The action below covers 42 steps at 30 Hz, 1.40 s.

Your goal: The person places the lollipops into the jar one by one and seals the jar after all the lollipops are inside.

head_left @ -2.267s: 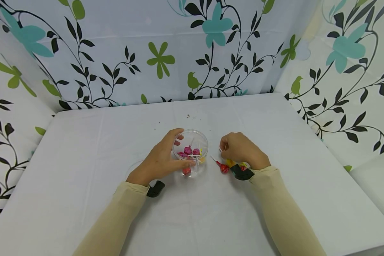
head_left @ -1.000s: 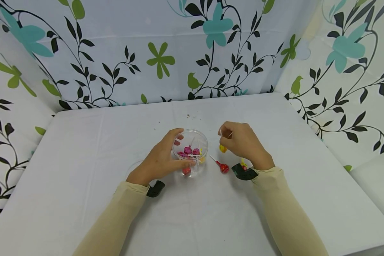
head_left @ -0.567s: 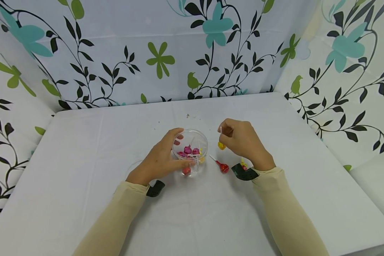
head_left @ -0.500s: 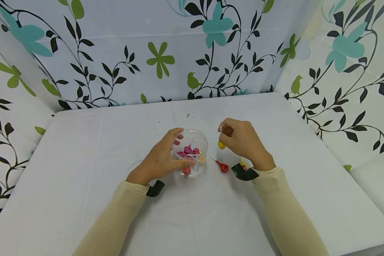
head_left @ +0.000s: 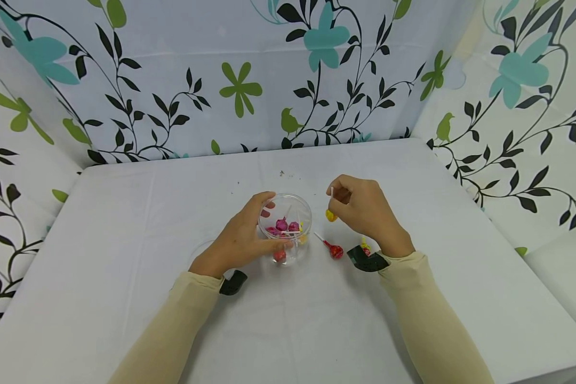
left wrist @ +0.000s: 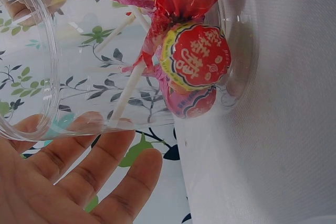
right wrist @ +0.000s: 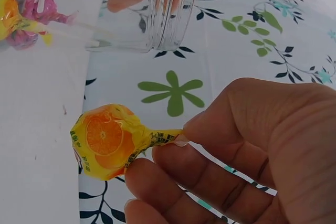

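A clear round jar (head_left: 285, 213) stands on the white table with several wrapped lollipops inside; my left hand (head_left: 242, 240) curls round its left side. Pink, red and yellow wrappers show through the wall in the left wrist view. Right of the jar, my right hand (head_left: 367, 210) pinches a yellow lollipop (right wrist: 107, 141) by its stick end, candy hanging down, above the table. An orange is printed on its wrapper. A red lollipop (head_left: 336, 252) lies on the table between the jar and my right wrist. Another, yellow and red (head_left: 365, 247), lies partly hidden behind the wrist strap.
A clear round object (head_left: 200, 250), perhaps a lid, lies partly under my left wrist. Small dark specks (head_left: 281, 173) dot the white table (head_left: 173, 197) toward its back edge. Floral cloth (head_left: 173, 53) hangs behind and at both sides.
My right hand has picked the yellow lollipop up from beside the other loose ones and moved it away from my body, a little higher. The left hand and jar have stayed in place.
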### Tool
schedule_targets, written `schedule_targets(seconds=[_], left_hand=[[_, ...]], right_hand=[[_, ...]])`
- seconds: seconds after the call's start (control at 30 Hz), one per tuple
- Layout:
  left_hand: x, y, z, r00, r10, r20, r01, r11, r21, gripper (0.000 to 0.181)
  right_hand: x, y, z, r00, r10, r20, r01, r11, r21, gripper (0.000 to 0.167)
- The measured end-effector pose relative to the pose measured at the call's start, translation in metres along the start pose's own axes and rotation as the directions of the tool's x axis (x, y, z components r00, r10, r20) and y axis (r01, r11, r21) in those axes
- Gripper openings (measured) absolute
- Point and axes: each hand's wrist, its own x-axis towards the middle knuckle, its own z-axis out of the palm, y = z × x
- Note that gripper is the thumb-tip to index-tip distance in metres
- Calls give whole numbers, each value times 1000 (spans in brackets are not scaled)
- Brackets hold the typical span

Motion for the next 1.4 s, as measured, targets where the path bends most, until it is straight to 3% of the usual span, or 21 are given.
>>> schedule_targets(seconds=[0.43, 0.73, 0.97, 1.2, 1.4], left_hand=[[0, 0, 0, 1000, 3, 5, -3, 1000, -8, 104], [0, 0, 0, 1000, 1, 5, -1, 1000, -1, 104], [0, 0, 0, 1000, -8, 10, 8, 1000, -3, 104], [1, 0, 0, 1000, -15, 9, 15, 1000, -9, 105], [0, -1, 0, 1000, 5, 8, -5, 1000, -23, 104]], right_hand=[[-2, -8, -4, 991, -41, -126, 52, 995, 90, 8], [-4, -17, -5, 983, -62, -174, 102, 968, 228, 8], [-5, -23, -3, 988, -78, -132, 120, 927, 356, 9], [-6, -27, 1, 994, -93, -60, 109, 904, 413, 11], [-6, -28, 5, 992, -124, 3, 113, 911, 396, 9]])
